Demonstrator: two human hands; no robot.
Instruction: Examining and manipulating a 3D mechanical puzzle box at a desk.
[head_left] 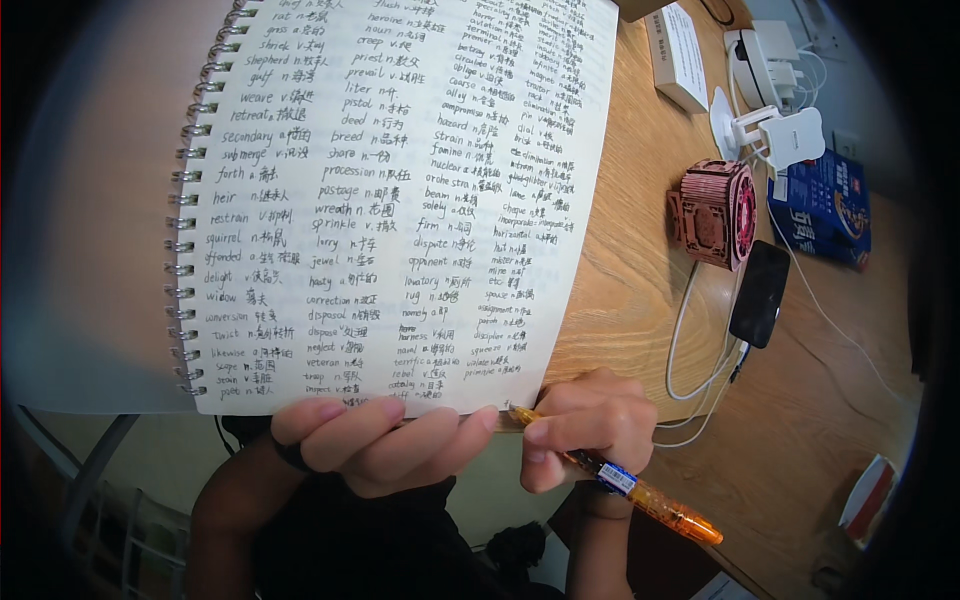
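Observation:
A spiral notebook point(300, 130) lies open, its right page covered with several columns of handwritten words. My left hand point(385, 440) is at the page's lower edge, its fingers bent over the edge and gripping it; part of the hand is out of sight. In my right hand point(595, 425) is an orange pen point(665, 510) with a dark band, pinched between thumb and fingers. The pen's tip touches the page near its lower right corner, beside a small fresh-looking mark. The fingertips of both hands are close together but apart.
Right of the notebook on the wooden table point(610, 310) stand a pink carved box point(712, 215), a black phone point(760, 295) and a white cable point(675, 350). Farther back are a white carton point(680, 60), a white stand point(790, 135) and a blue packet point(825, 205).

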